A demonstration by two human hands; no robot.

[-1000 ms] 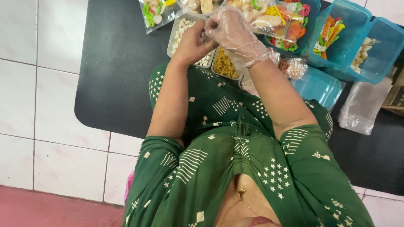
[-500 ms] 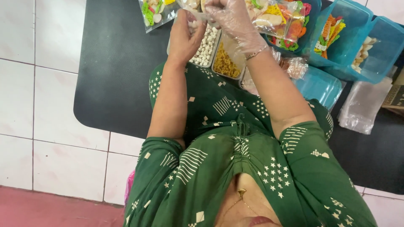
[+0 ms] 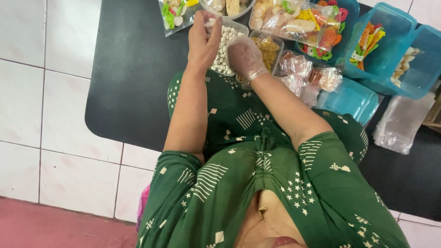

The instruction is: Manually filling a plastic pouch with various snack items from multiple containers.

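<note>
My left hand is raised over a clear tray of small white round pieces, its fingers pinched on what looks like a small clear bag with a few white pieces at its top. My right hand, in a thin clear glove, is knuckles up at the tray's right side, beside a tray of yellow bits. Its fingertips curl down out of sight. Both trays rest on a black mat in front of my knees.
Clear bags of mixed coloured snacks lie at the back. Blue plastic boxes stand to the right, with a blue lid and a stack of clear bags. Small filled packets lie near my knee. White floor tiles are on the left.
My gloved right hand has dropped from beside the left hand's fingers to the tray of white pieces. The left hand has stayed raised and turned slightly.
</note>
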